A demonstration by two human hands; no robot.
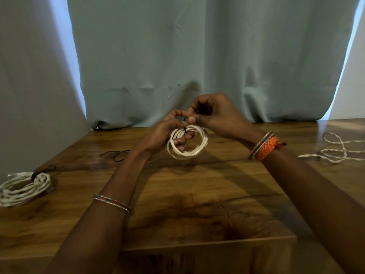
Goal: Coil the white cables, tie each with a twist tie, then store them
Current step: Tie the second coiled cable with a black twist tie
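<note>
I hold a small round coil of white cable (197, 150) in the air above the middle of the wooden table (197, 194). My left hand (164, 133) grips the coil's left side, with its fingers curled through the ring. A black twist tie (185, 125) wraps the top of the coil. My right hand (215, 115) pinches the tie's upper end between thumb and forefinger. A finished coil of white cable (23, 187), bound with a black tie, lies at the table's left edge. A loose, uncoiled white cable (335, 150) lies at the far right.
Spare black twist ties (116, 154) lie on the table left of my left hand. A grey-green curtain (177, 56) hangs right behind the table's far edge. The table's near edge runs below my forearms.
</note>
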